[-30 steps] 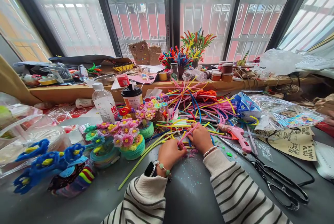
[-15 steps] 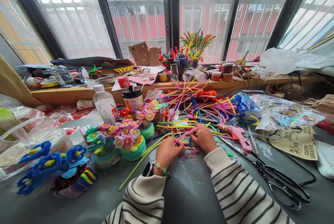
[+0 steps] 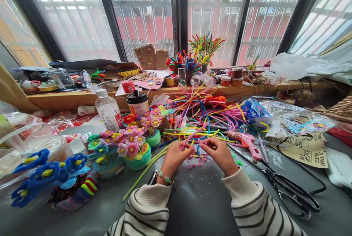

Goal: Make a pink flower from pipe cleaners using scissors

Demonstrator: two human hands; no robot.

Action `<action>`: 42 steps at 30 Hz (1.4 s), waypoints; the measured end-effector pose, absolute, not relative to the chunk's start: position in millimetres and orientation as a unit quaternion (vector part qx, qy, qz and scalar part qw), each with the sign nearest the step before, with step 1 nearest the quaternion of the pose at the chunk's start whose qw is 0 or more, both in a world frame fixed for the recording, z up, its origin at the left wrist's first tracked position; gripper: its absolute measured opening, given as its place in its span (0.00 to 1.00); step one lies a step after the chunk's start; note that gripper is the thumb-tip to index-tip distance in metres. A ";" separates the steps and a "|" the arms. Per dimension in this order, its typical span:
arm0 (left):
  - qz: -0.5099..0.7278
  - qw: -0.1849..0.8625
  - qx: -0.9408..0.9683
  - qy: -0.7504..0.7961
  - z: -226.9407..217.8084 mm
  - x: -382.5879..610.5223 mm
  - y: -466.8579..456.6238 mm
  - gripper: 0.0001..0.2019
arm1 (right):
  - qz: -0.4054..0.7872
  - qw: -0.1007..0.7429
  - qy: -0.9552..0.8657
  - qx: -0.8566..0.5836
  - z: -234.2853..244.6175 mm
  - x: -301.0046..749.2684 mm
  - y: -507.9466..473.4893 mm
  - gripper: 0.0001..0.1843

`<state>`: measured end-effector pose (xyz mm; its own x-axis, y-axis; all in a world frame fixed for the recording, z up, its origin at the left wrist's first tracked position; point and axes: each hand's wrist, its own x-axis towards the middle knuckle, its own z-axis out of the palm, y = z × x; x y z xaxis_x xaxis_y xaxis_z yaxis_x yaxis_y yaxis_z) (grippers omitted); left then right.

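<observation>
Scissors (image 3: 291, 188): black, lying flat near the bench's right front.
Glue gun (image 3: 247, 142): pink, on its side, behind the scissors.
Water bottle (image 3: 108, 109): upright, left rear, beside lidded cup (image 3: 137, 104).
Blue flowers (image 3: 46, 171): front left corner.
Abrasive sheet (image 3: 305, 149): right edge.

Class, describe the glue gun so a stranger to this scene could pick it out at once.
Start at the grey table under the windows and find the right hand. Just right of it, beside the black scissors, lies the glue gun: the only pink, pistol-shaped tool among thin fuzzy pipe cleaners.
</observation>
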<state>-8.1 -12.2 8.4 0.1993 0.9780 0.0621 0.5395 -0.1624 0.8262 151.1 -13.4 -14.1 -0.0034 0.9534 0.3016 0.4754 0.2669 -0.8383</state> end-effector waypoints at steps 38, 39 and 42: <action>0.399 0.513 0.605 0.460 10.9 -6.1 -11.6 0.12 | 0.598 0.462 -0.519 -0.399 -6.6 147.2 -20.6 0.16; 0.393 0.516 0.611 0.455 11.8 -5.8 -12.1 0.12 | 0.596 0.461 -0.522 -0.399 -6.8 147.4 -20.7 0.16; 0.378 0.518 0.619 0.454 15.4 -4.1 -14.4 0.12 | 0.587 0.466 -0.524 -0.405 -6.6 147.9 -20.9 0.15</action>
<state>-4.1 -14.4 15.4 0.3012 0.9536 -0.0024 0.1708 -0.0515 0.9840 147.9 -20.9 -6.6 -0.2378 0.9712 0.0133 -0.1232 -0.0166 -0.9922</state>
